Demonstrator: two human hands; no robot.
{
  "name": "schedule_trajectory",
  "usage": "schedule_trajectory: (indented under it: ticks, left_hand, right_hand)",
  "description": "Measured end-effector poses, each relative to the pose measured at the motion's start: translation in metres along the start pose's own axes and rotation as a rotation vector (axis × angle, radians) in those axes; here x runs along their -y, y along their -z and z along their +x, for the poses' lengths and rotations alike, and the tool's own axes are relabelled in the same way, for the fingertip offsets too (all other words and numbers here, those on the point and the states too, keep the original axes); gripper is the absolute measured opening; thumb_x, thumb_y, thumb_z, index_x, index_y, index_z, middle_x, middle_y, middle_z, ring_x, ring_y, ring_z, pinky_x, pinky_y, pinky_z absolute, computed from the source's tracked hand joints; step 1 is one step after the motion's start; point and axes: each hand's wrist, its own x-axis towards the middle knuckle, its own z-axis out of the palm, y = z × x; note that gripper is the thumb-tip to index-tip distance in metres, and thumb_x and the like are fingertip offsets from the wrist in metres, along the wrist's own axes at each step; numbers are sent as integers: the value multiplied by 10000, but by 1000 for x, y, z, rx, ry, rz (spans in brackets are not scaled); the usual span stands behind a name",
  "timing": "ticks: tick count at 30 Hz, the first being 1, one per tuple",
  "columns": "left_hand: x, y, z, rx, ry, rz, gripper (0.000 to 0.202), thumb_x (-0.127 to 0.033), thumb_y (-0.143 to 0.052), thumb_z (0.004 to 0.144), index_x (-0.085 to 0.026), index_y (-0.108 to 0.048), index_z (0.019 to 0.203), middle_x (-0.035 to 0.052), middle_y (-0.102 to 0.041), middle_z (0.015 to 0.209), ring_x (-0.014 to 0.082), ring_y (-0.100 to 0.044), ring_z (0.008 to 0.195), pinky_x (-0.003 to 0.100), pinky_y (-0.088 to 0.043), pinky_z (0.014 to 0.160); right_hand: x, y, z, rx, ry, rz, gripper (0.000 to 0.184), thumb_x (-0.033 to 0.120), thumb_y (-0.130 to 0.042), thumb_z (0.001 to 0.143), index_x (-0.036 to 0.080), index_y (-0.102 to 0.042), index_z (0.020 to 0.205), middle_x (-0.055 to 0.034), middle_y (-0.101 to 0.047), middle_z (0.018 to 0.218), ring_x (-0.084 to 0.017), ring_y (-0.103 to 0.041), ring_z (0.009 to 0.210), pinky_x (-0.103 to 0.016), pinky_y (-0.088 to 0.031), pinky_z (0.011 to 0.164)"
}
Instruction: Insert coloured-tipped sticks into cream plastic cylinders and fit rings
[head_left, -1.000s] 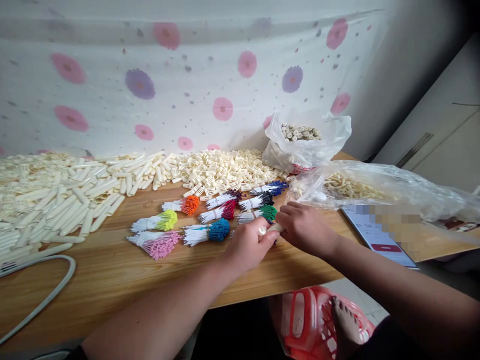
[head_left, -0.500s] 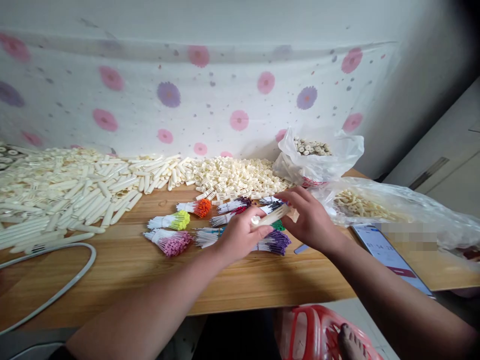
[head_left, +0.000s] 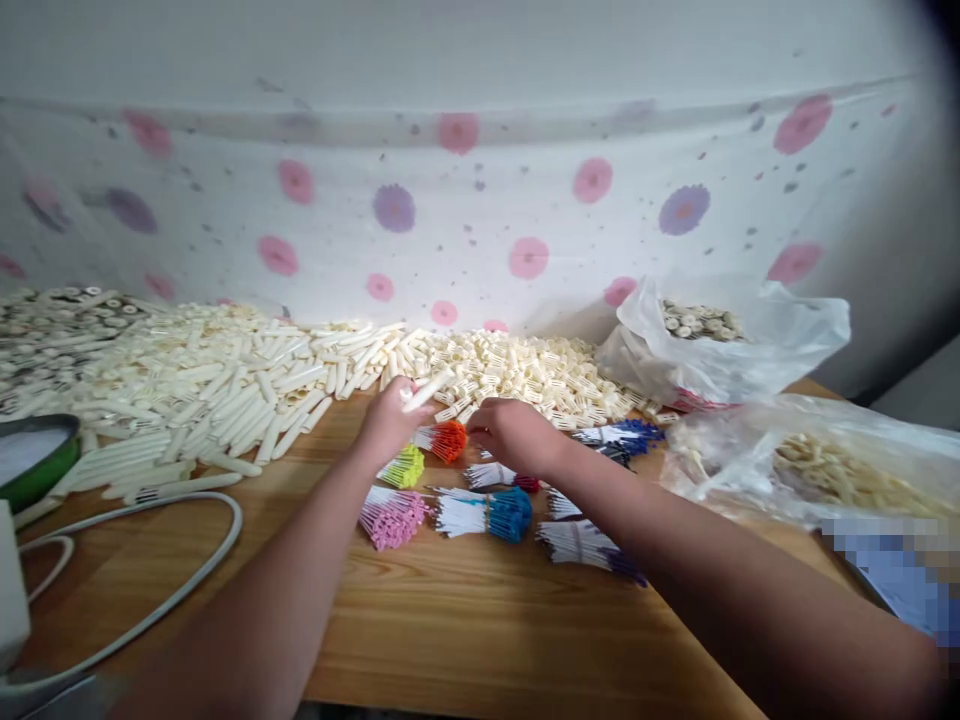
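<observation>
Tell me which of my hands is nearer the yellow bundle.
Left. Your left hand, holding a cream tube, appears just beyond the yellow bundle; your right hand is farther off, to that bundle's right, past the orange bundle.

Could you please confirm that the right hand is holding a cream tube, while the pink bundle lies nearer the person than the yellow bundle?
Not quite: the left hand, not the right hand, is holding the tube, as the head view shows. The pink bundle does lie nearer the person than the yellow bundle.
</observation>
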Motion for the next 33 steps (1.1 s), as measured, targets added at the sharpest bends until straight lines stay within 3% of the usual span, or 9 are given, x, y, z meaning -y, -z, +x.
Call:
schedule_trajectory:
  ticks: [3, 6, 13, 20, 26, 31, 33]
  left_hand:
    - [15, -14, 0, 30, 72, -238, 261, -257, -718, 611, -194, -533, 783, -16, -599, 665, 155, -564, 598, 252, -395, 565]
    - [24, -24, 0, 25, 101, -309, 237, -278, -696, 651, -188, -546, 811, 4, -632, 708, 158, -592, 616, 255, -428, 584]
    - [39, -28, 7, 3, 131, -253, 231, -273, -700, 627, -186, -536, 766, -19, -587, 638, 156, -550, 588, 243, -380, 554]
    - [43, -29, 8, 2, 137, -194, 258, -294, -671, 672, -179, -549, 868, 17, -633, 724, 182, -588, 656, 254, -393, 577]
    - [39, -26, 7, -4, 133, -137, 259, -264, -689, 653, -175, -558, 858, 22, -643, 734, 197, -608, 680, 266, -413, 596]
    - [10, -15, -8, 13, 67, -125, 250, -268, -696, 656, -186, -558, 848, 16, -644, 752, 200, -614, 712, 275, -425, 618]
    - [-6, -13, -23, 148, -9, -237, 268, -286, -704, 667, -191, -554, 868, 17, -657, 761, 187, -617, 698, 269, -438, 604]
  right_hand:
    - [9, -20, 49, 80, -63, -91, 218, 171, -488, 887, 158, -704, 914, -102, -689, 971, -189, -636, 886, -279, -459, 746]
    - [11, -41, 79, 175, -153, -163, 219, 250, -485, 925, 141, -667, 977, -102, -671, 986, -197, -639, 885, -327, -499, 754]
    - [13, -57, 96, 298, -236, -242, 294, 328, -543, 914, 159, -561, 1155, -78, -593, 1145, -187, -609, 966, -385, -530, 815]
    - [21, -50, 83, 211, -155, -326, 268, 313, -509, 932, 155, -569, 1140, -78, -609, 1125, -190, -617, 960, -392, -528, 814]
    - [7, -28, 56, 83, -107, -358, 247, 94, -414, 898, 125, -587, 1072, -153, -673, 973, -248, -658, 875, -339, -501, 695]
    - [-15, -3, 5, -55, -87, -323, 189, 133, -401, 928, 130, -587, 962, -120, -654, 925, -201, -619, 856, -281, -450, 722]
    - [-17, -2, -17, -131, -34, -233, 189, 169, -397, 947, 146, -584, 945, -83, -641, 906, -164, -596, 844, -249, -437, 736]
